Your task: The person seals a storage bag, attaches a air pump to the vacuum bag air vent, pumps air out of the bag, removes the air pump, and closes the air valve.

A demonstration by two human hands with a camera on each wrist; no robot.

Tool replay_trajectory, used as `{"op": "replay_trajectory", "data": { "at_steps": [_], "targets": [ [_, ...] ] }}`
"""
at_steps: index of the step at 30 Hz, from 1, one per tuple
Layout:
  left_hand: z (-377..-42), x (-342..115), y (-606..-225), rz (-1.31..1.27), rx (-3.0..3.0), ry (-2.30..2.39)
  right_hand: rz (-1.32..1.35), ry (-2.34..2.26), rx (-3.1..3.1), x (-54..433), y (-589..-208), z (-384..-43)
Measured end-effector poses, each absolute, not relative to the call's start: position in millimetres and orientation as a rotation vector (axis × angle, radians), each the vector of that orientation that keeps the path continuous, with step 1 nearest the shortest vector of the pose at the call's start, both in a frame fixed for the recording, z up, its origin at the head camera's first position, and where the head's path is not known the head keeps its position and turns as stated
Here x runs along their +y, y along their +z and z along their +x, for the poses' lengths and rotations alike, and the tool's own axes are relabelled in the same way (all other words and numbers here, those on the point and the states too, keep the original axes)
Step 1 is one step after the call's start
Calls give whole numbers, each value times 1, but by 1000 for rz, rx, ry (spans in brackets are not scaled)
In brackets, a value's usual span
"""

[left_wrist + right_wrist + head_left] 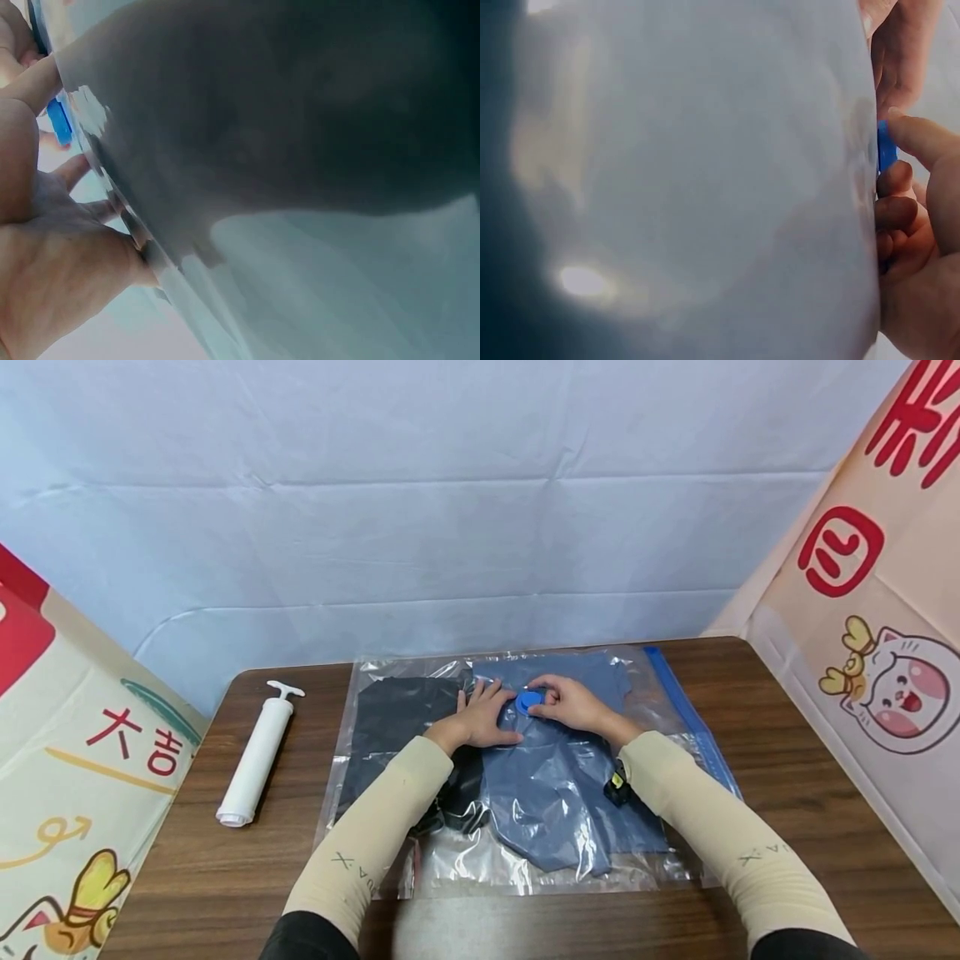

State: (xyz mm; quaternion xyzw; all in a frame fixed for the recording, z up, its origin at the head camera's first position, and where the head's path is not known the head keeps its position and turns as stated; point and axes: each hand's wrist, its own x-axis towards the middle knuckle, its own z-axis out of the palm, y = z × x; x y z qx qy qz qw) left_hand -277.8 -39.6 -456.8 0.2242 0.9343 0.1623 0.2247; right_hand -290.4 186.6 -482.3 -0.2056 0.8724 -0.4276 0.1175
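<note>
A clear vacuum storage bag [457,860] lies flat with dark folded clothing [397,718] on its left side and a blue-grey garment [540,802] on its right. On its upper face sits a round blue valve cap [529,701]. My right hand [573,702] pinches this cap between thumb and fingers, its other fingers curled, as the right wrist view shows of the cap [886,146]. With fingers spread, my left hand [480,717] presses on the bag just left of the cap. In the left wrist view the left hand [60,247] rests along the plastic.
A white hand pump [257,760] with a T-shaped handle lies on the left of the brown wooden table [187,877]. A blue zip strip [690,718] runs down the bag's right edge. Behind hangs a pale cloth [450,543]; printed banners flank both sides.
</note>
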Motion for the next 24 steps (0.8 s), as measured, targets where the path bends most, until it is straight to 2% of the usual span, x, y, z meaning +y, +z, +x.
{"op": "replay_trajectory", "data": {
  "at_steps": [24],
  "targets": [
    [-279, -40, -458, 625, 2579, 442, -572, -1235, 2585, 185, -481, -289]
  ]
}}
